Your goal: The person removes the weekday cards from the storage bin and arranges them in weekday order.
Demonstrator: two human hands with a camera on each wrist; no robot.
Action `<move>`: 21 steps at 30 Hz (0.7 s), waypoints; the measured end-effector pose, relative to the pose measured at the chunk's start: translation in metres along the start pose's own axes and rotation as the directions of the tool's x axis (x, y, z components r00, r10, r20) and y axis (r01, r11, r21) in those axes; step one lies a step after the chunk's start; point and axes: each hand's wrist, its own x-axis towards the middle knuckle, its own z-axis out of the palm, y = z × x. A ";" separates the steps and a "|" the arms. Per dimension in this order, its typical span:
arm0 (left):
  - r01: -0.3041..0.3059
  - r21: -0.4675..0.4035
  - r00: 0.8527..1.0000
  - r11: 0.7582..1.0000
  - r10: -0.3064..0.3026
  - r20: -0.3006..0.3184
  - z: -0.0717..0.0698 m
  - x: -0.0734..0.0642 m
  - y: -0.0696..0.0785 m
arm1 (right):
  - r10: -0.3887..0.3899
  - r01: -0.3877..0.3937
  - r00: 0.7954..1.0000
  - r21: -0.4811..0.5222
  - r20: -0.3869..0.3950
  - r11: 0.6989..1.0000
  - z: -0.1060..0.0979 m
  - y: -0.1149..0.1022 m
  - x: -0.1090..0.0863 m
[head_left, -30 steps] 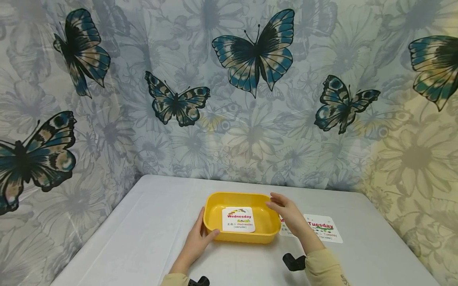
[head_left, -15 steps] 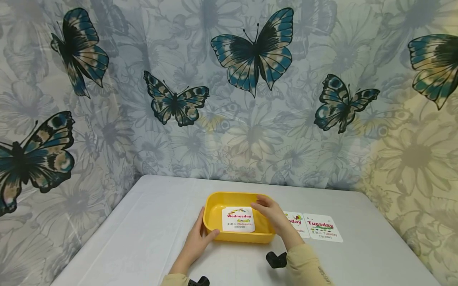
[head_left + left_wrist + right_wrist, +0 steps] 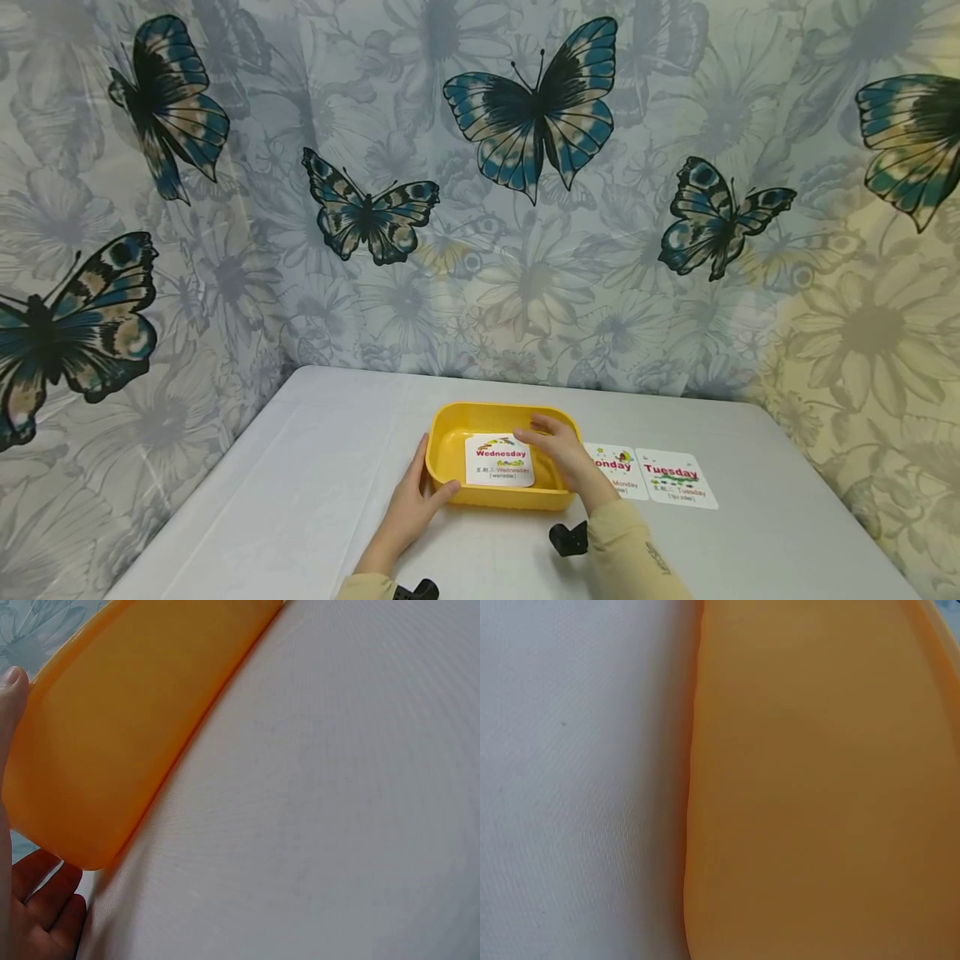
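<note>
Two tan sleeves [image 3: 630,550] come in at the bottom, both cut off by the edge, each with a black gadget [image 3: 568,540] at the wrist. Your left hand [image 3: 411,500] holds the left end of the yellow tub [image 3: 510,498] on the white table [image 3: 300,500], thumb at the front rim, fingers along the side; the left wrist view shows only parts of that hand. Your right hand [image 3: 561,450] reaches over the tub's right end, its fingers loosely bent and parted. Their tips overlap the upper right corner of the Wednesday card [image 3: 497,462], which lies in the tub; you cannot tell whether they touch it, as tub wall and table fill the right wrist view. To the tub's right, the Monday card [image 3: 621,471] is partly hidden by your right arm, its first letter covered. Just beside it, the Tuesday card [image 3: 678,479] shows whole, its small print hard to read. Farthest off is a flowered backdrop [image 3: 525,350] with butterflies [image 3: 534,108], two cut off at the sides of the head view.
</note>
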 end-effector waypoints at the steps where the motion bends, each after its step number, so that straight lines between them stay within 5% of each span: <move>1: 0.000 -0.003 1.000 1.000 0.000 -0.001 0.000 0.000 0.000 | 0.007 -0.007 1.000 -0.012 -0.003 1.000 0.001 0.001 0.001; 7: -0.001 0.007 1.000 1.000 0.001 -0.002 0.000 0.001 -0.001 | 0.031 -0.030 1.000 -0.074 0.003 0.997 0.004 0.003 0.006; 10: 0.002 0.007 1.000 1.000 -0.002 0.006 -0.003 -0.005 0.016 | 0.035 -0.034 0.999 -0.096 0.011 0.995 0.004 0.004 0.006; 13: 0.001 -0.005 1.000 1.000 -0.001 0.007 -0.002 -0.005 0.016 | 0.042 -0.040 0.999 -0.112 0.022 0.993 0.003 0.004 0.007; 17: -0.001 0.001 1.000 1.000 0.001 -0.001 0.001 0.000 0.000 | 0.066 -0.063 0.998 -0.138 0.017 0.988 0.004 0.003 0.008; 21: 0.005 0.011 1.000 1.000 -0.005 -0.002 0.000 0.001 -0.001 | 0.085 -0.081 0.996 -0.190 0.010 0.978 0.006 0.003 0.010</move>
